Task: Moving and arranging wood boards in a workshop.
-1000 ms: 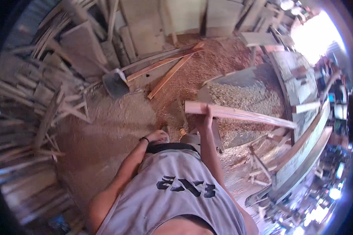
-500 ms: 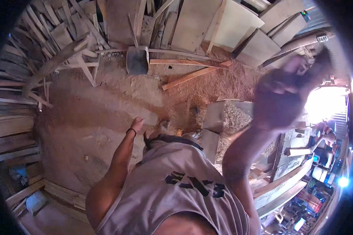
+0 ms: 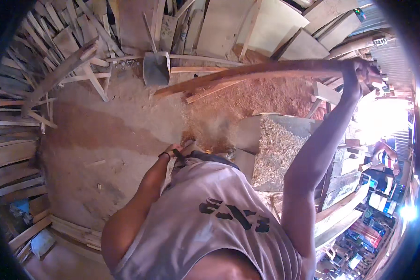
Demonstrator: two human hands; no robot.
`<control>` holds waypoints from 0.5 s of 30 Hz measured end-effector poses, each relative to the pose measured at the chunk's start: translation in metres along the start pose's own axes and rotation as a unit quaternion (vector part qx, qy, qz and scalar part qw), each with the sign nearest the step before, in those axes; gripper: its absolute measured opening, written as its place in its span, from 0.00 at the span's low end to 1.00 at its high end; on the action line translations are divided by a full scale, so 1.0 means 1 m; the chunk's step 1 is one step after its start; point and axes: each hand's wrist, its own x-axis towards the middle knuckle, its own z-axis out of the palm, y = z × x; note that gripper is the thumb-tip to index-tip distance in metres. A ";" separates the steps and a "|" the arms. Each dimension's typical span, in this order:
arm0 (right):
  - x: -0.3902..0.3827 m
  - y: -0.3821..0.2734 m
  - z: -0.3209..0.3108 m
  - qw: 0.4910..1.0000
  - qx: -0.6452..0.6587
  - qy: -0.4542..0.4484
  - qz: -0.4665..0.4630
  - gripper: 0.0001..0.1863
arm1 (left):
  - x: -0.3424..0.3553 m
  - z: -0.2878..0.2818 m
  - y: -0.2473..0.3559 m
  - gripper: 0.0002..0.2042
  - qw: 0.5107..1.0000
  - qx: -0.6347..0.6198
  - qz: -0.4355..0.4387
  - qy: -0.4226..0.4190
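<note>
My right hand [image 3: 361,72], arm stretched out to the far right, is closed round the end of a long reddish-brown wooden plank [image 3: 266,69]. The plank reaches leftward across the far part of the view, above another plank [image 3: 210,92] lying on the ground. Beside my waist is my left hand [image 3: 175,149], with a dark band on the wrist. A dark strap [image 3: 178,157] hangs next to its fingers, and whether they grip it is unclear.
A dustpan-like scoop [image 3: 156,69] with a long handle stands at the far side. Boards [image 3: 226,30] lean behind it, and scrap wood is piled left. Wood shavings [image 3: 280,151] cover a surface right of me. Another person [image 3: 382,161] is at the far right, near a bright opening.
My right hand, blurred and raised close before, is now farther out and holds the long plank, which spans the view. My left hand has moved in toward my waist.
</note>
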 end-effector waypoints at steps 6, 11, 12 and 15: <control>0.093 0.014 0.039 0.967 -0.189 -0.142 0.096 0.12 | -0.028 -0.031 0.027 0.12 0.992 0.049 -0.011 0.115; 0.126 0.120 -0.040 0.920 -0.335 -0.105 0.173 0.10 | -0.052 -0.051 -0.004 0.14 0.981 -0.085 -0.111 0.132; 0.125 0.133 -0.071 0.908 -0.364 -0.068 0.198 0.10 | -0.054 -0.046 -0.005 0.12 0.976 -0.103 -0.159 0.112; 0.082 0.132 -0.200 0.845 -0.339 0.162 0.381 0.10 | -0.065 -0.022 0.011 0.12 0.985 0.046 -0.151 0.064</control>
